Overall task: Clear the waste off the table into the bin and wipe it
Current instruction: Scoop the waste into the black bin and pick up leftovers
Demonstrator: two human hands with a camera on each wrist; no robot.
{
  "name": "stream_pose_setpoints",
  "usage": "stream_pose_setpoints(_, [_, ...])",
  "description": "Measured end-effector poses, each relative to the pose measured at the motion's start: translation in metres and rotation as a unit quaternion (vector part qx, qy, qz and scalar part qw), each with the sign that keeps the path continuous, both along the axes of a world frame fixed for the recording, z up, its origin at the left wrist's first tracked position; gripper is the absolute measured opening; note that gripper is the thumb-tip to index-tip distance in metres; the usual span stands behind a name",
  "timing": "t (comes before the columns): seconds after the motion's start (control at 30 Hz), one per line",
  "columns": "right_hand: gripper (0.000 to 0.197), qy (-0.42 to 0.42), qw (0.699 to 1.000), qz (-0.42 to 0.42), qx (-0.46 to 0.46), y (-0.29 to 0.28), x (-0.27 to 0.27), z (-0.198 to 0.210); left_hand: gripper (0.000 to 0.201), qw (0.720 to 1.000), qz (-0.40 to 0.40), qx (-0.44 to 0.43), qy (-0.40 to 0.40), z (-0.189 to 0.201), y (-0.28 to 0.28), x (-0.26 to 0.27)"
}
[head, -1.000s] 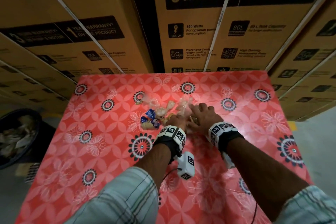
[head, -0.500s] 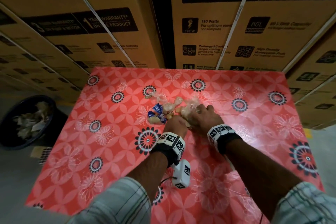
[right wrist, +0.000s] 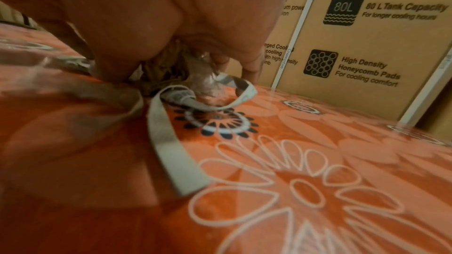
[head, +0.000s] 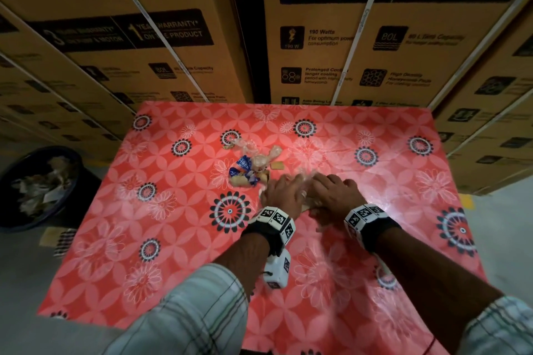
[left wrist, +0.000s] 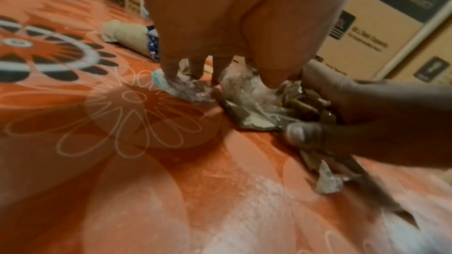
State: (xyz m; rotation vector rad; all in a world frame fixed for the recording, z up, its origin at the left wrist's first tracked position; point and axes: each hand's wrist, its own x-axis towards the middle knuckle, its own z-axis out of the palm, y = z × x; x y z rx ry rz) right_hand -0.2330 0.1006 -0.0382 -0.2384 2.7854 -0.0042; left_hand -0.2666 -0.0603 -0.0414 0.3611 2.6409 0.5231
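Both hands sit together on the counter (head: 178,228). The left hand (head: 284,192) and right hand (head: 336,193) curl around crumpled trash (left wrist: 257,101). More wrappers (head: 251,164) lie at 11 o'clock.

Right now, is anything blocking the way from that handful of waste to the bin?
Nothing visible does. The bin stands open on the floor left of the table; only bare tablecloth lies between.
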Motion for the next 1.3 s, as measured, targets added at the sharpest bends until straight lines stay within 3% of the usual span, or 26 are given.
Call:
stream_pose_setpoints(0.1, [0.101, -0.016, 1.000, -0.016, -0.015, 0.010, 0.006, 0.003, 0.062, 0.999, -0.016, -0.040, -0.018, 0.003, 0.006, 0.006])
stream_pose_setpoints(0.17, [0.098, -0.025, 0.999, -0.019, -0.017, 0.017, 0.009, 0.010, 0.078, 0.997, -0.021, -0.051, -0.052, 0.008, 0.008, 0.009])
stream_pose_setpoints(0.33, [0.128, -0.086, 0.995, 0.005, 0.056, 0.046, 0.019, 0.022, 0.103, 0.994, -0.042, -0.053, -0.088, 0.009, 0.010, 0.017])
stream_pose_setpoints(0.47, [0.131, -0.063, 0.994, 0.029, 0.086, 0.056, 0.037, 0.014, 0.089, 0.996, -0.037, -0.055, -0.061, 0.008, 0.015, 0.020])
stream_pose_setpoints(0.6, [0.141, -0.071, 0.997, -0.021, 0.015, 0.051, 0.045, 0.007, 0.086, 0.998, -0.018, -0.035, -0.044, 0.005, 0.015, 0.022])
stream_pose_setpoints(0.73, [0.120, -0.059, 0.994, -0.074, -0.055, 0.033, 0.045, 0.006, 0.087, 0.999, 0.009, 0.006, -0.044, 0.005, 0.015, 0.027])
stream_pose_setpoints(0.8, [0.120, -0.046, 0.990, -0.118, -0.067, 0.021, 0.044, 0.003, 0.088, 0.997, 0.010, 0.026, -0.076, 0.006, 0.010, 0.028])
stream_pose_setpoints(0.97, [0.105, -0.002, 0.983, -0.151, -0.100, -0.005, 0.035, -0.003, 0.070, 0.993, 0.033, 0.049, -0.100, 0.004, 0.011, 0.022])
stream_pose_setpoints(1.07, [0.114, 0.025, 0.984, -0.127, -0.120, -0.026, 0.033, -0.005, 0.056, 0.996, 0.023, 0.051, -0.064, 0.002, 0.011, 0.019])
stream_pose_setpoints(1.17, [0.122, 0.024, 0.976, -0.155, -0.149, -0.041, 0.027, -0.007, 0.058, 0.996, 0.017, 0.080, -0.035, 0.001, 0.004, 0.020])
stream_pose_setpoints(1.3, [0.113, 0.001, 0.974, -0.161, -0.159, -0.037, 0.010, -0.008, 0.061, 0.991, 0.040, 0.125, -0.035, 0.005, -0.003, 0.017])
